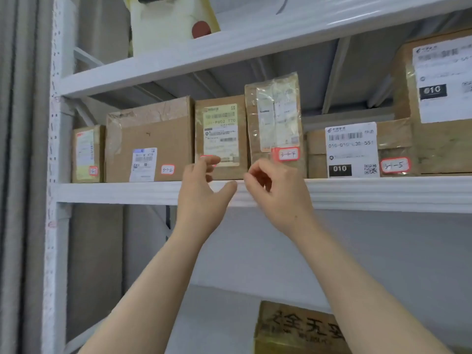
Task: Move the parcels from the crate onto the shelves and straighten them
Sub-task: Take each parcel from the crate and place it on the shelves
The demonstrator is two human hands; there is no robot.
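A row of cardboard parcels stands on the white middle shelf (383, 192). In the middle are a yellow-labelled parcel (221, 134) and a taller taped parcel (275, 118) with a red-edged sticker. My left hand (201, 192) is raised in front of the yellow-labelled parcel's lower edge, its fingers loosely bent and holding nothing. My right hand (275, 190) hovers just below the taller parcel with curled fingers and grips nothing. Whether either hand touches a parcel is unclear. No crate is in view.
Left of them stand a wide box (150, 141) and a small parcel (88, 154). Two boxes marked 010 (357, 149) (439, 98) sit at the right. A white foam pack (168, 21) lies on the top shelf, and a printed carton (298, 328) on the shelf below.
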